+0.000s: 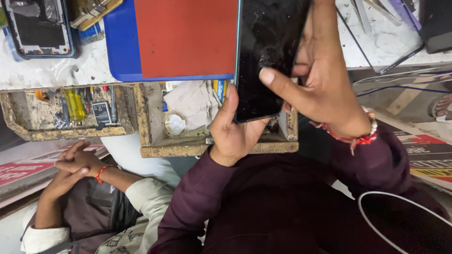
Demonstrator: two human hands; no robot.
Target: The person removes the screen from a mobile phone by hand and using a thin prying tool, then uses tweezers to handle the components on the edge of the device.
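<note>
I hold a black smartphone [263, 56] with a dusty dark screen upright in front of me, above an open wooden drawer [197, 148]. My left hand [233, 131] cups its lower end from below, thumb along the left edge. My right hand [325, 80] grips the right side, thumb pressed flat on the screen near the middle. A red thread and a bead bracelet circle my right wrist. My sleeves are dark maroon.
A red mat on a blue board [183, 37] lies on the white bench behind the phone. An opened phone [40, 28] rests at the top left. A second drawer [66, 113] holds small tools. Another person's clasped hands [75, 162] rest at the lower left. Cables run at the right.
</note>
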